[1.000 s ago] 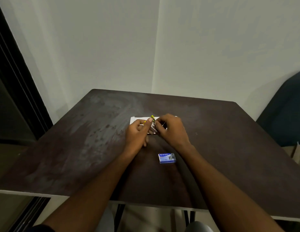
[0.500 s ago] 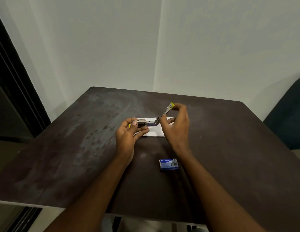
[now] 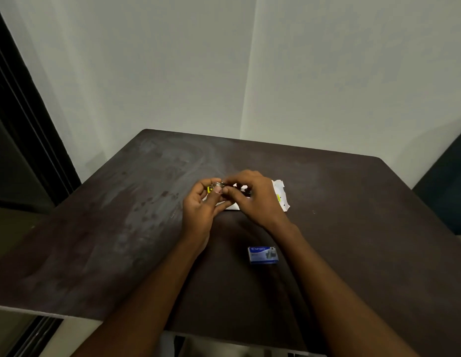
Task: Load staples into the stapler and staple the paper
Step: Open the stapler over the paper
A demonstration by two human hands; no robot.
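A small stapler (image 3: 216, 186) with a metal body and yellow trim is held just above the dark table (image 3: 121, 215). My left hand (image 3: 202, 211) grips its left end, thumb on top. My right hand (image 3: 252, 199) has its fingertips on the stapler's metal rail and covers most of the right end. Whether the top arm is up or down is hidden by the fingers. White paper (image 3: 280, 193) lies under and behind both hands, sticking out to the right. A blue staple box (image 3: 262, 255) rests closed on the table nearer to me.
The table stands in a corner of white walls (image 3: 172, 73). A dark door frame (image 3: 23, 124) runs down the left side. A dark blue chair (image 3: 445, 186) sits past the table's right edge.
My right hand, which was lifting the stapler's top arm up to the right, has come down onto the stapler body. The paper has shifted to the right. The view has tilted.
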